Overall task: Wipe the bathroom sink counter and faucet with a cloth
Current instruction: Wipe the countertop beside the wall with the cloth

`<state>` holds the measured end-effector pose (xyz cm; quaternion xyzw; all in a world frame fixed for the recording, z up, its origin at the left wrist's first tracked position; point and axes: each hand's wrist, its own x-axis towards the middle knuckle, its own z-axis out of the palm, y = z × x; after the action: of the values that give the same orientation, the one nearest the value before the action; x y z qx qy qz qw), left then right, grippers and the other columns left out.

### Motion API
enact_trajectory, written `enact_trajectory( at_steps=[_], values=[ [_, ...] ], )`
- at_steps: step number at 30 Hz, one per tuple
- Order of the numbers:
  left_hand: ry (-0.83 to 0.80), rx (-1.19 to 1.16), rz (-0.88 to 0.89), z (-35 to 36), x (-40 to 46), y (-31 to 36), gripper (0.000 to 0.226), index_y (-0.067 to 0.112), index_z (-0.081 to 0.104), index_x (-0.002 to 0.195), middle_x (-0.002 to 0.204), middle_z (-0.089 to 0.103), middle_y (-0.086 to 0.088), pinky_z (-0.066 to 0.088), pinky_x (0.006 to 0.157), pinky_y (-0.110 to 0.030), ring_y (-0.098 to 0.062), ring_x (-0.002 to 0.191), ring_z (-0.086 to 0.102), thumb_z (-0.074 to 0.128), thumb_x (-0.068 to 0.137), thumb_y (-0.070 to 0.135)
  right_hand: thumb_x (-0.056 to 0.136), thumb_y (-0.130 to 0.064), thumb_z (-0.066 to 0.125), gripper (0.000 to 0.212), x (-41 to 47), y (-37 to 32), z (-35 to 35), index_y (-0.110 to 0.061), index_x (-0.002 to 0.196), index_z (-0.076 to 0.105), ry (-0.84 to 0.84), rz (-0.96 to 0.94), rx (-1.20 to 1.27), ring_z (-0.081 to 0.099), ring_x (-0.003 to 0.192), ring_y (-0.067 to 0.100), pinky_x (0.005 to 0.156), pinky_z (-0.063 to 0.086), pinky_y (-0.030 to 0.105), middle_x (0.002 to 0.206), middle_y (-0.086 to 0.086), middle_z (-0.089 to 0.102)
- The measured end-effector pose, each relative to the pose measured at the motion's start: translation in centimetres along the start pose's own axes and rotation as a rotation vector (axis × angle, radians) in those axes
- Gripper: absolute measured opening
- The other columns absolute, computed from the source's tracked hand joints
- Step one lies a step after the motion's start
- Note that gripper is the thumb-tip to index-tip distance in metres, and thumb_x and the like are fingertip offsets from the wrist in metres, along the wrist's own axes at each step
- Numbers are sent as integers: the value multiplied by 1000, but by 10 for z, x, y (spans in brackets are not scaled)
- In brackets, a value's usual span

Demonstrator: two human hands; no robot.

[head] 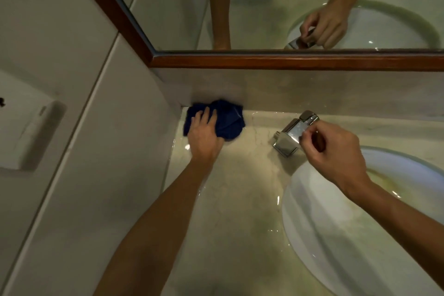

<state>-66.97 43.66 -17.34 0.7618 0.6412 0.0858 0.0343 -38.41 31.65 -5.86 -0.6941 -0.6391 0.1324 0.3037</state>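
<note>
A crumpled dark blue cloth [228, 120] lies in the far left corner of the pale marble counter [230, 199], against the backsplash. My left hand [204, 134] presses down on it with straight fingers. To the right stands a square chrome faucet [290, 134] at the rim of the white sink basin [319, 230]. My right hand [334, 151] is curled over the faucet's spout and grips it, hiding the front of the spout.
A wood-framed mirror [288, 60] hangs above the backsplash and reflects both arms. The tiled side wall on the left carries a white wall-mounted box [26, 132]. Wet streaks shine on the counter near the sink rim.
</note>
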Motion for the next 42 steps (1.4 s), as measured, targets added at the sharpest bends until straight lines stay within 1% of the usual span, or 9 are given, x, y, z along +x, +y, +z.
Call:
enact_trajectory(
  at_steps=[7,11,15,20,23,28,35,39,42],
  values=[
    [-94,-67,263,2,0,82,64,13,64,134,130,63,-13,57,83,-39,-31,120,59,75,72,22,91,-15,67,13,0,-4,-2,-19,79,60,-4,-15,-42,49,58,15,58,35,27,66,-6,57],
    [-91,11,331,-8,10,57,60,16,64,134,130,64,-10,56,84,-40,-32,113,61,77,75,23,92,-20,60,15,7,-7,0,-15,79,55,-37,-54,-225,45,51,22,52,35,29,61,-1,56],
    [-62,-16,249,-20,14,-9,53,14,64,135,132,62,-13,54,89,-41,-36,118,58,71,83,22,88,-25,55,17,16,-11,3,-13,76,53,-39,-133,-304,44,42,30,48,34,28,56,-1,43],
    [-169,26,170,-36,21,-71,56,10,53,144,145,49,-18,51,98,-50,-40,132,46,57,90,26,87,-30,51,18,15,-3,6,-16,77,56,-39,-155,-239,54,47,29,50,47,33,59,3,58],
    [-192,56,114,-35,16,-64,63,15,44,151,152,42,-14,51,98,-49,-35,139,40,60,91,27,89,-29,53,18,14,-1,5,-15,79,59,-30,-203,-200,53,47,26,50,48,33,59,2,58],
    [-193,66,43,-39,-16,-58,65,16,41,152,152,41,-12,53,93,-48,-33,137,40,60,91,27,90,-24,62,13,12,0,4,-15,80,65,-34,-293,-147,48,53,19,55,28,22,65,2,63],
    [-209,65,-76,-47,-104,-55,66,13,42,152,151,42,-13,52,96,-52,-35,135,40,63,90,23,89,-34,55,19,14,6,5,-18,82,63,-65,-343,-66,57,72,22,62,32,28,78,1,65],
    [-189,81,-137,-54,-168,-54,67,10,43,150,149,43,-14,53,96,-49,-34,134,41,65,87,17,87,-33,53,21,15,7,5,-16,82,64,-62,-355,-22,59,74,28,62,40,34,79,7,67],
    [-192,127,-217,-55,-216,-52,69,10,43,151,151,42,-13,53,90,-48,-34,135,41,68,87,18,89,-37,51,25,17,7,5,-17,85,66,-79,-356,-37,54,71,24,64,37,31,82,7,68]
  ],
)
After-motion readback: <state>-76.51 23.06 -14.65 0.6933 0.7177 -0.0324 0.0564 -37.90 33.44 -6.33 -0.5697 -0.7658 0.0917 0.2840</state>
